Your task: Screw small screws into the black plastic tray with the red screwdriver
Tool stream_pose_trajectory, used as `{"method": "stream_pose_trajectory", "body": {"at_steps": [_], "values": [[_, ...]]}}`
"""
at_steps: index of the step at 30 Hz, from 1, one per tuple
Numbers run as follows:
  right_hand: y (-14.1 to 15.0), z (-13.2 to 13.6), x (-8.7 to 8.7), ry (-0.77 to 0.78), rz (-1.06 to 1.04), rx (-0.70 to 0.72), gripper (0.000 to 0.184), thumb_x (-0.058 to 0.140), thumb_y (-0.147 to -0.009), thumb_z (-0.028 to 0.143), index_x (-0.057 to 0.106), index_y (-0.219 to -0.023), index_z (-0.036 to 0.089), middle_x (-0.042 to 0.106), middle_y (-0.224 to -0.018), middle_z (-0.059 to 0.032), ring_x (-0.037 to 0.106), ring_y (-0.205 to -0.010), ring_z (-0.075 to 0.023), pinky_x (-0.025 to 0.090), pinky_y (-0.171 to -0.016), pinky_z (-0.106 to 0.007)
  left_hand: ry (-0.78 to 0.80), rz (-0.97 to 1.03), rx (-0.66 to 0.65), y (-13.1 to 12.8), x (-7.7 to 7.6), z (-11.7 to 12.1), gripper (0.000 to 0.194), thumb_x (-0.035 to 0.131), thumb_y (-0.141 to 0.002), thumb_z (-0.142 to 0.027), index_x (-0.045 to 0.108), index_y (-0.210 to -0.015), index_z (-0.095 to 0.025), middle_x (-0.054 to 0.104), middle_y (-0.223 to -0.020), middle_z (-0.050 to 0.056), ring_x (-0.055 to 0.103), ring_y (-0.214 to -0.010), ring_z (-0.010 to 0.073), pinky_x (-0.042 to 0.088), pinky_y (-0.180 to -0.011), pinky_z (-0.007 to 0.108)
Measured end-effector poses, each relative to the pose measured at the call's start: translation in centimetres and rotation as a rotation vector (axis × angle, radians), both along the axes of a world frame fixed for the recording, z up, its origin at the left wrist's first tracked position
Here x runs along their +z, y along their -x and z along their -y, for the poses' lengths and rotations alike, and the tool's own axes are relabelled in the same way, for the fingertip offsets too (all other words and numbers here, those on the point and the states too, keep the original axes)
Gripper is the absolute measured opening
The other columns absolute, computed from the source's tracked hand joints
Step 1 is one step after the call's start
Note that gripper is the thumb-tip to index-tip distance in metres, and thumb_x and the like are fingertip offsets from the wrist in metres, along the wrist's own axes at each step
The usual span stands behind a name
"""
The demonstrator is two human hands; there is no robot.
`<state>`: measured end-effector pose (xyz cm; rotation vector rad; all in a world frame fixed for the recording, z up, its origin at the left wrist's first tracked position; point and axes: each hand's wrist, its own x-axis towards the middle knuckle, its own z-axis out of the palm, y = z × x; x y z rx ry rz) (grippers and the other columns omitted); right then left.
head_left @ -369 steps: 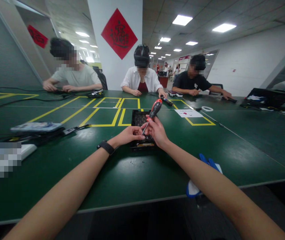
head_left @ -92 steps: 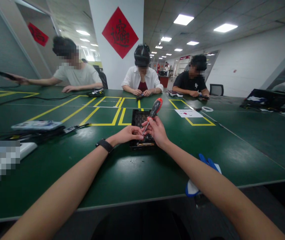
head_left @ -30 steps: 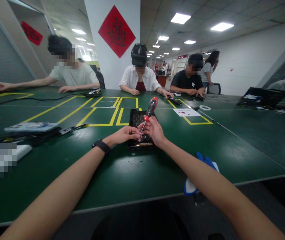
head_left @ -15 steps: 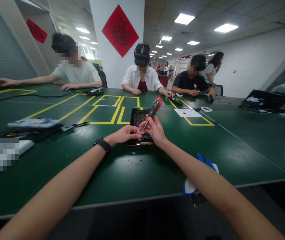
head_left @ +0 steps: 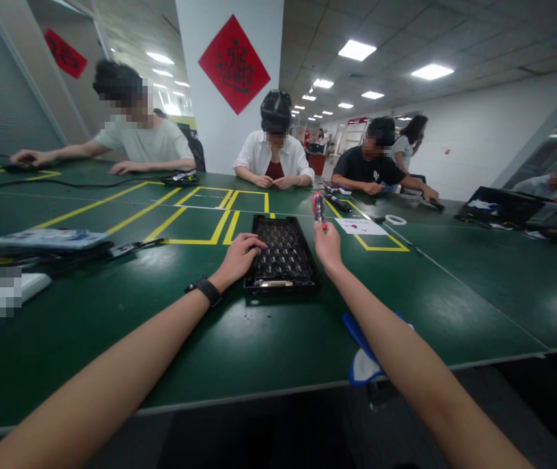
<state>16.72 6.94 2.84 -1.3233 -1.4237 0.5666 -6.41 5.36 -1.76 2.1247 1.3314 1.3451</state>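
A black rectangular tray-like case with a dimpled inside lies on the green table in front of me. My left hand rests at its left edge, fingers stretched out over the rim and touching it. To the right of the case, my right hand is closed around a screwdriver with a red and dark grey handle. The handle points upward; its shaft is hidden by the hand. Small dark bits lie on the table in front of the case.
Blue and white gloves lie at the table's front edge, partly under my right forearm. A white roll of tape and a printed sheet sit farther right. Cables and a light blue flat box are on the left. Several people sit opposite.
My right hand has lifted the screwdriver away from inside the case and moved right. My left hand has shifted left onto the case's edge, uncovering its inside.
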Motion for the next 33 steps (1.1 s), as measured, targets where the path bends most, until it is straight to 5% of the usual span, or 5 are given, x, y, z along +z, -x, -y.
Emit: {"method": "stream_pose_trajectory", "body": {"at_steps": [3, 15, 21, 25, 33], "values": [[-1.4, -1.4, -1.1, 0.137, 0.406, -0.182, 0.029, 0.04, -0.085, 0.04, 0.057, -0.089, 0.016, 0.064, -0.087, -0.0091, 0.059, -0.079, -0.0181, 0.042, -0.067, -0.026, 0.02, -0.04, 0.142, 0.7, -0.8, -0.8, 0.029, 0.047, -0.074, -0.018, 0.068, -0.094, -0.019, 0.058, -0.109, 0.006, 0.047, -0.111, 0.0215, 0.032, -0.102, 0.037], [-2.0, -1.4, -3.0, 0.171, 0.669, -0.134, 0.026, 0.049, -0.081, 0.022, 0.062, -0.099, 0.009, 0.06, -0.105, -0.0201, 0.057, -0.098, -0.0258, 0.041, -0.085, -0.035, 0.114, -0.265, 0.008, 0.9, -0.1, -0.8, 0.02, 0.042, -0.074, -0.021, 0.062, -0.072, -0.017, 0.065, -0.081, 0.006, 0.056, -0.083, 0.0199, 0.041, -0.08, 0.032], [-0.6, -0.9, -2.5, -0.204, 0.889, 0.226, 0.028, 0.051, -0.082, 0.024, 0.062, -0.108, 0.021, 0.061, -0.114, -0.0063, 0.046, -0.114, -0.0221, 0.026, -0.104, -0.043, 0.1, -0.454, 0.076, 0.4, 0.3, 0.8, 0.023, 0.039, -0.079, -0.022, 0.061, -0.072, -0.018, 0.06, -0.075, 0.007, 0.051, -0.087, 0.0226, 0.041, -0.082, 0.035], [-0.3, -0.7, -2.9, -0.178, 1.034, 0.286, 0.029, 0.059, -0.075, 0.019, 0.065, -0.102, 0.027, 0.063, -0.111, -0.0035, 0.038, -0.123, -0.0271, 0.008, -0.105, -0.057, 0.101, -0.457, 0.074, 0.2, 0.2, 0.8, 0.026, 0.037, -0.08, -0.022, 0.062, -0.079, -0.019, 0.06, -0.081, 0.007, 0.049, -0.092, 0.0229, 0.041, -0.086, 0.036], [-0.3, -0.5, -2.5, -0.206, 1.026, 0.348, 0.024, 0.059, -0.076, 0.017, 0.066, -0.097, 0.026, 0.066, -0.102, -0.0028, 0.048, -0.109, -0.0219, 0.009, -0.105, -0.053, 0.129, -0.417, 0.076, 0.3, -0.2, 0.4, 0.027, 0.037, -0.081, -0.024, 0.063, -0.08, -0.018, 0.057, -0.085, 0.008, 0.046, -0.097, 0.0239, 0.039, -0.091, 0.039]]}}
